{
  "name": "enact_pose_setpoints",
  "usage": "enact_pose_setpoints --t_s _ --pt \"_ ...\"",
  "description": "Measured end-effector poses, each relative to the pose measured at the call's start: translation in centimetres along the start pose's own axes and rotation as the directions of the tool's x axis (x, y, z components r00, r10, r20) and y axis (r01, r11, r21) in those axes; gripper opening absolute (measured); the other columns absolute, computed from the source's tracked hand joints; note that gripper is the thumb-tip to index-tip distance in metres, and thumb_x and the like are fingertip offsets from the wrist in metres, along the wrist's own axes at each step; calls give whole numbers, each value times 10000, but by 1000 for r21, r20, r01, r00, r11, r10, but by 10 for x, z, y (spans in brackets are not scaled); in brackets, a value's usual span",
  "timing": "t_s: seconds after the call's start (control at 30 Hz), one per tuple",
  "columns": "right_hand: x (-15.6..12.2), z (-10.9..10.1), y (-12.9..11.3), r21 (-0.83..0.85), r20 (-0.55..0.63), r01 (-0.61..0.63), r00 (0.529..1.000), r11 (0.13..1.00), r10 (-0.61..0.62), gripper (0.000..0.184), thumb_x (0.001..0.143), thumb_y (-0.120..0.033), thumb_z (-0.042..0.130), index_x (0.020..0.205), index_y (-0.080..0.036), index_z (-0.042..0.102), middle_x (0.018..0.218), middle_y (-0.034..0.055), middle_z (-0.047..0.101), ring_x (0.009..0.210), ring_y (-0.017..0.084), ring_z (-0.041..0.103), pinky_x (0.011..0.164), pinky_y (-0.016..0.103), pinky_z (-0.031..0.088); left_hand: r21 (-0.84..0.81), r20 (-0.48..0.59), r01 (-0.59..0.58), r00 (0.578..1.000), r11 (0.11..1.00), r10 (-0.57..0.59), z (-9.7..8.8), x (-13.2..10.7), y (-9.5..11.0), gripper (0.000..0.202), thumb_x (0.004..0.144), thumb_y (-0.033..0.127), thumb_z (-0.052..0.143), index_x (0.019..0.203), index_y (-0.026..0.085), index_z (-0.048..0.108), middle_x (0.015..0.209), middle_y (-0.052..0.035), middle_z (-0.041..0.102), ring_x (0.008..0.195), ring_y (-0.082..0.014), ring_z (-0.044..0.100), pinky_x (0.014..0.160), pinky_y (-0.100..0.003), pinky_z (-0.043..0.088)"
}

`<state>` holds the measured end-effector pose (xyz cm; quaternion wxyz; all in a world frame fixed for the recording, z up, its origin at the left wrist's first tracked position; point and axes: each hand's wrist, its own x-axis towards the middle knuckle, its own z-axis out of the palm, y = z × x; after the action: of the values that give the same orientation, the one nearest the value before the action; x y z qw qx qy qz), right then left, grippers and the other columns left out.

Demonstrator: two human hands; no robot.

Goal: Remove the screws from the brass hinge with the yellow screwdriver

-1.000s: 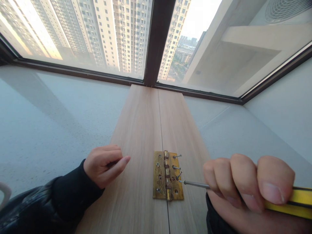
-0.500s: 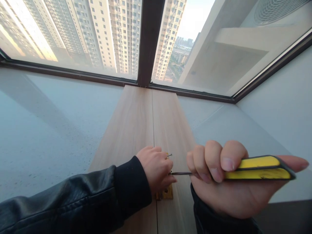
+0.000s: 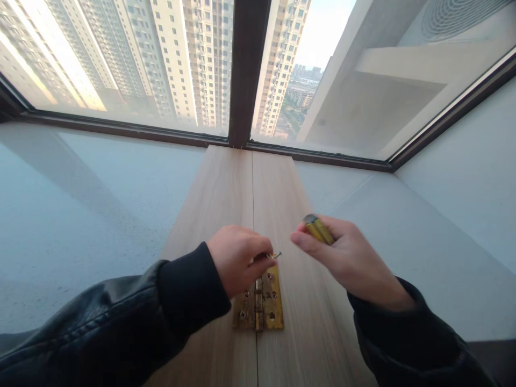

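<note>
A brass hinge [image 3: 264, 304] lies across the seam of two light wooden boards [image 3: 234, 193]. My left hand [image 3: 237, 264] covers the hinge's upper part, its fingers pinched on a small screw [image 3: 276, 255] at the top right corner. My right hand [image 3: 342, 258] hovers just right of the hinge, closed round a yellow-and-black screwdriver [image 3: 317, 228] whose handle end points up and away; its shaft is hidden by the hand. Both sleeves are black leather.
The boards run away from me to a dark window frame [image 3: 245, 70] with tall buildings beyond the glass. Pale grey sill surface [image 3: 92, 204] spreads on both sides of the boards. A white wall [image 3: 475, 177] rises at the right.
My left hand came from the left board onto the hinge and pinched a screw. My right hand drew the screwdriver off the screws and turned it so the handle points away.
</note>
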<state>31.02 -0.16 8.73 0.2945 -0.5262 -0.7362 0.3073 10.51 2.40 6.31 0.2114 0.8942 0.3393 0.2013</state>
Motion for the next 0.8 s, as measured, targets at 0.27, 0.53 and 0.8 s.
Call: enact_pose_setpoints --t_s 0.27,0.53,0.8 --pt "12 18 21 -210 201 55 980 976 -12 304 973 -322 555 760 -109 511 666 -27 451 583 108 482 559 212 436 -239 210 331 936 913 -284 4 39 -52 197 791 263 521 813 124 658 631 -21 690 581 -104 612 569 -194 443" --pt "46 8 25 -244 287 30 957 969 42 191 964 -283 583 932 -95 576 852 24 548 756 157 565 708 299 507 -40 174 227 960 973 -217 14 75 -56 146 656 245 581 709 167 692 559 14 581 512 -103 463 506 -225 318" --pt "73 24 52 -299 225 -45 967 953 117 216 966 -310 579 983 -95 574 931 42 547 834 187 563 758 336 503 -57 81 209 975 976 -205 11 69 -68 244 707 258 584 922 188 676 600 13 609 546 -114 503 544 -222 347"
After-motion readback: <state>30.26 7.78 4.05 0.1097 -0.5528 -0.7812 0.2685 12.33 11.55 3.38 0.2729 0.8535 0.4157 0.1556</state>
